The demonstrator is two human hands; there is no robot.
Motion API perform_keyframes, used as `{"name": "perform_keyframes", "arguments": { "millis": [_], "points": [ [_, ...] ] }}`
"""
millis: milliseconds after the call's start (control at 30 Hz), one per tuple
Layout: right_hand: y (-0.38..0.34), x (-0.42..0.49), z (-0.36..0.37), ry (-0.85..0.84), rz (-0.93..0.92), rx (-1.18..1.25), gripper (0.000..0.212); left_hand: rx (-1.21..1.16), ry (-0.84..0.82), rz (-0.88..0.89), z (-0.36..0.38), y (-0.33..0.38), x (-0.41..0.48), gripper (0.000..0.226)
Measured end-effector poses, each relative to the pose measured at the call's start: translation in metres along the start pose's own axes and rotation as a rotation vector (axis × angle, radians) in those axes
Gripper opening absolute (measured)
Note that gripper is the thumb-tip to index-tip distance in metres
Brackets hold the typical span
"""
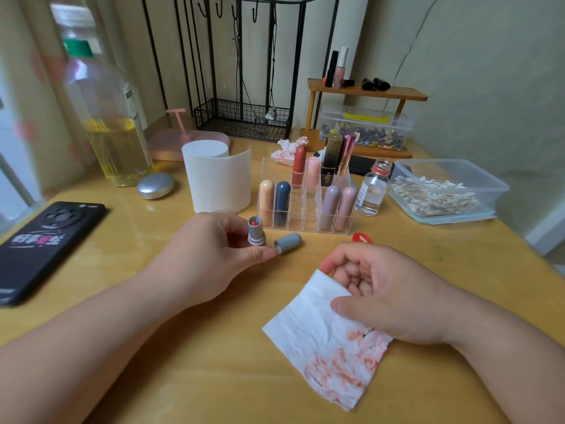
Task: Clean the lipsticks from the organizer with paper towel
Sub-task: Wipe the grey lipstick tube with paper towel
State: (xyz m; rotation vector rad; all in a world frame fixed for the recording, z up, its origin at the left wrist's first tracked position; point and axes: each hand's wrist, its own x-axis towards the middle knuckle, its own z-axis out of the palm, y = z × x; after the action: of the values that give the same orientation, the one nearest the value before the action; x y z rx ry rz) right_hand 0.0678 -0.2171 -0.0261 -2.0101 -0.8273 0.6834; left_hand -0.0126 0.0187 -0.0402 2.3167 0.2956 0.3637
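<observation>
My left hand [211, 255] holds an open grey lipstick [256, 231] upright on the wooden table, its red tip showing at the top. Its grey cap [289, 242] lies on the table just right of my left fingertips. My right hand [376, 292] pinches a white paper towel [318, 341] stained with red smears near its lower corner. Behind them stands the clear acrylic organizer [305, 221] with several capped lipsticks in its compartments.
A paper towel roll [218, 177] stands left of the organizer. A black phone [46, 243] lies at the left, beside an oil bottle [113, 117] and a silver case [155, 185]. A small glass bottle [373, 191], a cotton swab tub [446, 191], a crumpled stained tissue [287, 149] and a wooden shelf [367, 93] sit at the right and back.
</observation>
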Motion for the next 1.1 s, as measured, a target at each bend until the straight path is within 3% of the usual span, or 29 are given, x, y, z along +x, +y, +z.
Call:
{"name": "perform_keyframes", "arguments": {
  "millis": [233, 500, 600, 733, 967, 1100],
  "points": [
    [0.0, 0.001, 0.001, 0.022, -0.005, -0.021, 0.033, 0.063, -0.081, -0.088, 0.001, -0.001, 0.004, 0.011],
    [0.0, 0.001, -0.001, 0.022, -0.011, 0.016, 0.038, 0.18, -0.127, -0.097, -0.003, 0.0, 0.002, 0.028],
    [-0.002, 0.0, -0.002, 0.021, -0.024, 0.041, 0.039, 0.259, -0.164, -0.148, -0.015, 0.008, -0.002, 0.048],
    [-0.002, -0.003, -0.005, -0.026, -0.06, 0.094, 0.038, 0.404, -0.232, -0.176, -0.04, 0.036, -0.02, 0.058],
    [-0.005, -0.009, -0.003, -0.271, -0.146, 0.225, 0.033, 0.053, -0.287, 0.04, 0.002, 0.062, -0.062, 0.044],
    [-0.005, -0.007, -0.004, -0.235, -0.182, 0.276, 0.03, -0.156, -0.457, -0.091, 0.008, 0.037, -0.043, 0.047]
  ]
}}
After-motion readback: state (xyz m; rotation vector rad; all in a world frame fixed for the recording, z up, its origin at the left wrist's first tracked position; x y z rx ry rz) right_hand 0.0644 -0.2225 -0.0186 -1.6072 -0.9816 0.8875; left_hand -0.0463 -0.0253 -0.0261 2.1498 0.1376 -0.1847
